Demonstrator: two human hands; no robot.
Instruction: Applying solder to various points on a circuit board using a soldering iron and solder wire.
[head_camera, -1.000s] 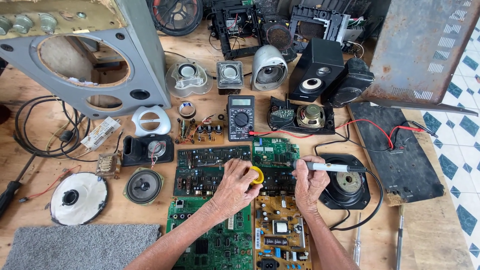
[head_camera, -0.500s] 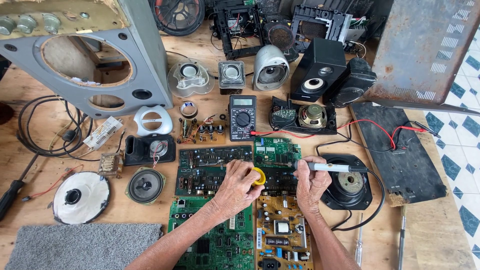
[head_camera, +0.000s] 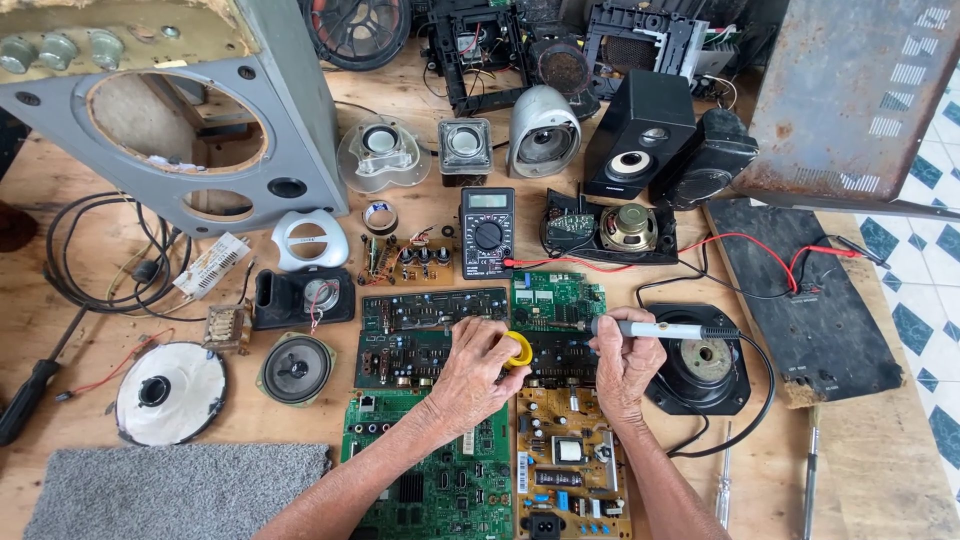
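Head cam looking straight down on a pretty packed wooden bench (head_camera: 900, 470): the only real open wood is along the right edge near the blue-and-white floor tiles (head_camera: 925, 300) and a strip at the bottom left next to a fuzzy grey mat (head_camera: 175, 490). Everything else is shoulder to shoulder. The left hand (head_camera: 478, 372) is curled over a dark circuit board (head_camera: 435, 335), fingers closed round a small yellow spool (head_camera: 518, 349), which sits right at the middle of the bench. The right hand (head_camera: 625, 365) is wrapped tight on a soldering iron (head_camera: 650, 329) with a grey barrel and black cord, metal tip lying level and pointing left over the dark board, just beside the spool. Below the hands sit a glossy green board (head_camera: 440, 480) and a tan board (head_camera: 572, 465) studded with parts. A black multimeter (head_camera: 487, 232) lies above, red leads trailing right, and a round black speaker driver (head_camera: 705, 360) sits just right of the right hand.
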